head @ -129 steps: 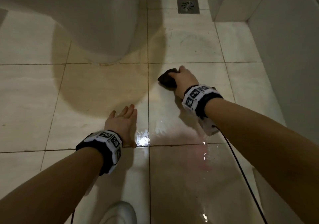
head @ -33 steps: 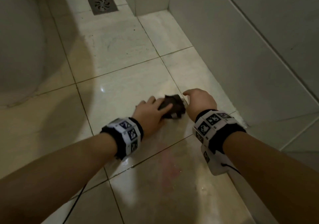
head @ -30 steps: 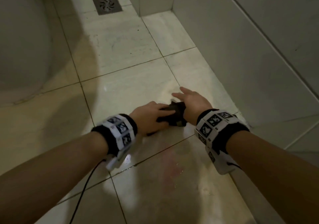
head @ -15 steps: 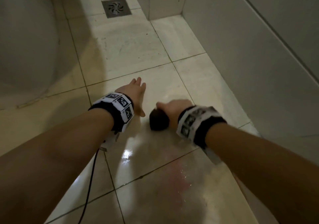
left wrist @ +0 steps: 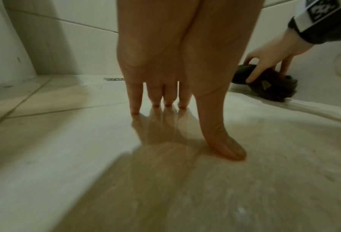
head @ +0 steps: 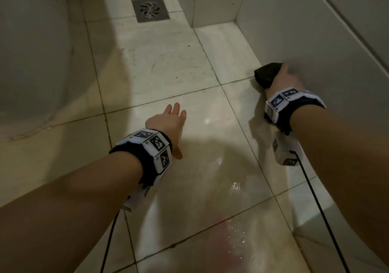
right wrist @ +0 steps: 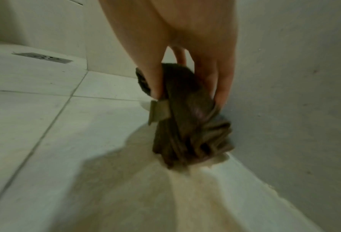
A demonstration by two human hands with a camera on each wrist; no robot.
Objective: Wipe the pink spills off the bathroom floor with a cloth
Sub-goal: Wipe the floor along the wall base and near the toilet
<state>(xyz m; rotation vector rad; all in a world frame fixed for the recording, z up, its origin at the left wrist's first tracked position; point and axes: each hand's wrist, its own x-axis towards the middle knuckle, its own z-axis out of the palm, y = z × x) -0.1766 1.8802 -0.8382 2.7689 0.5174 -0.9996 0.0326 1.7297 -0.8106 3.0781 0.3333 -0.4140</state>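
Observation:
My right hand (head: 282, 79) grips a bunched dark brown cloth (head: 266, 76) at the foot of the right wall. In the right wrist view the cloth (right wrist: 189, 124) hangs from my fingers (right wrist: 223, 87) and its lower end touches the floor by the wall. My left hand (head: 168, 123) lies flat on the tiled floor with straight fingers (left wrist: 135, 100) and holds nothing. A faint pink spill (head: 223, 237) shows on the wet tile near the bottom, behind both hands. The left wrist view shows the right hand (left wrist: 268, 61) on the cloth (left wrist: 272, 87).
A toilet base (head: 31, 52) stands at the left. A square floor drain (head: 149, 9) sits at the back. Tiled walls (head: 315, 31) run along the right side and form a corner (head: 212, 1) behind. Wet, shiny tiles (head: 221, 178) lie between my arms.
My right hand has carried the cloth from the middle tile to the right, up against the wall. My left hand stays flat on the floor.

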